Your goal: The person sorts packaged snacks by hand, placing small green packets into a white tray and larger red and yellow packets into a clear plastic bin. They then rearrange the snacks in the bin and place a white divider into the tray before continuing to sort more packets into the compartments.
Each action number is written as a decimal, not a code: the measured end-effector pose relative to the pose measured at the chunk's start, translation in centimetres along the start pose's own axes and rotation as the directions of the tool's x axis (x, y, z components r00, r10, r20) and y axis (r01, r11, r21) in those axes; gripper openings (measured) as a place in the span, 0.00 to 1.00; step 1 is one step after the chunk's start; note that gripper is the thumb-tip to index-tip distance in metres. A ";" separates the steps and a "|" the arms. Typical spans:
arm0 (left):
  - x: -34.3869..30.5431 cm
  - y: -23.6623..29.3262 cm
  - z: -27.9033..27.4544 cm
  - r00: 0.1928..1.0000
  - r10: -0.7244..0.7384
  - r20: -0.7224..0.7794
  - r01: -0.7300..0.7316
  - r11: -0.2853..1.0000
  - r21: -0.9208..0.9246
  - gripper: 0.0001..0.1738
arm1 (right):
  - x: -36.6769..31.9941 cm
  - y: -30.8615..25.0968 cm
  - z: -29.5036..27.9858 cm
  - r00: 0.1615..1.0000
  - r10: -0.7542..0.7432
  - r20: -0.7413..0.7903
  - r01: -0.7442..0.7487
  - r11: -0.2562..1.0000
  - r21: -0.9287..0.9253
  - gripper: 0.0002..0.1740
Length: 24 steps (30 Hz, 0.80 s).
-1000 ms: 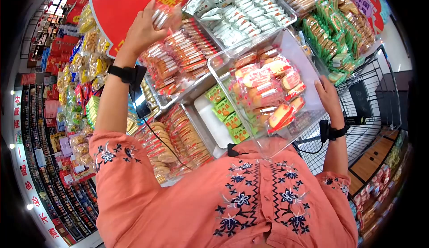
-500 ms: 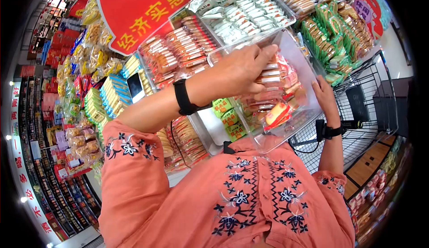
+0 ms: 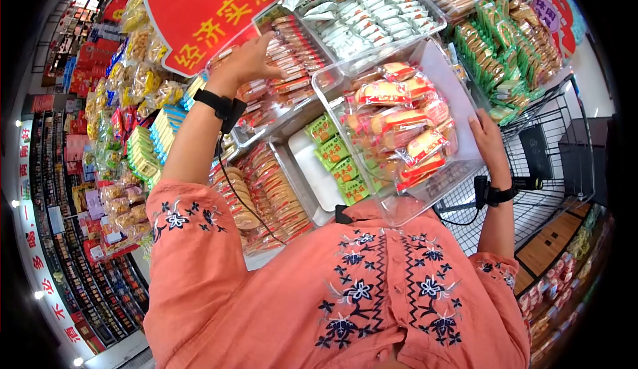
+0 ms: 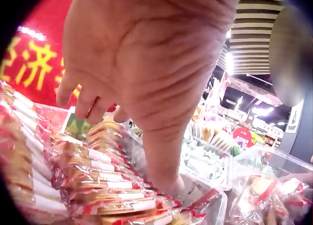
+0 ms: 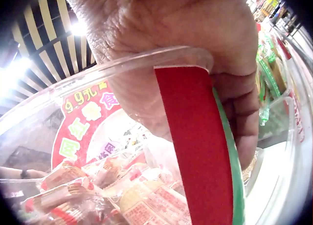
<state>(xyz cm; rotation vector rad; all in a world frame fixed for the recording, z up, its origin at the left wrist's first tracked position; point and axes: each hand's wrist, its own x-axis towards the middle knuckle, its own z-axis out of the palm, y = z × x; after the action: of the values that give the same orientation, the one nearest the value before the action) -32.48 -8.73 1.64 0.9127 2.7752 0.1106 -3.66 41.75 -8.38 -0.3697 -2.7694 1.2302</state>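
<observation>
My left hand (image 3: 247, 64) hovers over a display bin of cellophane-wrapped biscuit packs (image 3: 292, 53), fingers spread and holding nothing. In the left wrist view, its thumb points down beside the rows of biscuit packs (image 4: 115, 183). My right hand (image 3: 490, 144) grips the side wall of a clear plastic bin (image 3: 455, 80). The right wrist view shows that wall between palm and fingers, with a red strip (image 5: 193, 137) along it. A heap of red-and-clear biscuit packs (image 3: 402, 126) lies inside the clear bin.
Green snack packets (image 3: 335, 159) sit in a bin under the clear one. White sachets (image 3: 362, 23) fill a tray behind. A wire shopping cart (image 3: 551, 149) stands at right. A large red sign (image 3: 212, 16) rises behind the display, and hanging snack bags (image 3: 136, 56) line the left.
My left hand carried biscuit packs from the display bin over to the clear bin, let go of them there, and has moved back left empty. The right hand keeps its place.
</observation>
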 end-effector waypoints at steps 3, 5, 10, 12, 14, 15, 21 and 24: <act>-0.8 1.1 1.1 0.996 -0.004 0.095 0.002 1.000 0.023 0.70 | 0.1 0.3 0.1 1.000 -0.006 0.013 0.006 1.000 0.015 0.14; -1.5 3.4 0.0 0.988 -0.043 0.148 0.022 0.989 0.143 0.71 | 0.2 0.5 -0.3 0.995 0.067 0.080 -0.066 0.998 -0.018 0.15; -0.8 1.3 2.2 0.997 -0.002 0.078 -0.011 0.986 0.169 0.65 | 0.2 0.1 -0.6 0.990 0.101 0.100 -0.094 0.993 -0.075 0.16; -0.2 0.2 2.3 0.998 0.057 0.025 -0.060 0.985 0.162 0.61 | 0.3 0.2 -0.5 0.988 0.111 0.105 -0.105 0.993 -0.061 0.17; 0.0 -0.5 2.3 0.994 0.110 -0.015 -0.106 0.982 0.159 0.58 | 0.2 0.0 -0.6 0.988 0.115 0.101 -0.109 0.992 -0.060 0.16; -0.1 -0.5 2.2 0.990 0.135 -0.035 -0.128 0.979 0.158 0.56 | 0.2 -0.3 -0.6 0.988 0.116 0.101 -0.110 0.992 -0.060 0.16; -0.8 1.6 2.7 0.984 0.176 -0.028 -0.162 0.949 0.270 0.54 | 0.1 -0.9 -0.6 0.987 0.126 0.098 -0.123 0.992 -0.036 0.15; -0.8 2.1 2.4 0.994 0.095 0.056 -0.104 0.976 0.191 0.54 | 0.2 -0.9 -0.7 0.985 0.134 0.112 -0.130 0.991 -0.042 0.15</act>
<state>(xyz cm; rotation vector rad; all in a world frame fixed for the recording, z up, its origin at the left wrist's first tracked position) -30.07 -7.54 -0.24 1.0868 2.7326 -0.1662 -3.89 41.73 -7.24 -0.5088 -2.9083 1.2720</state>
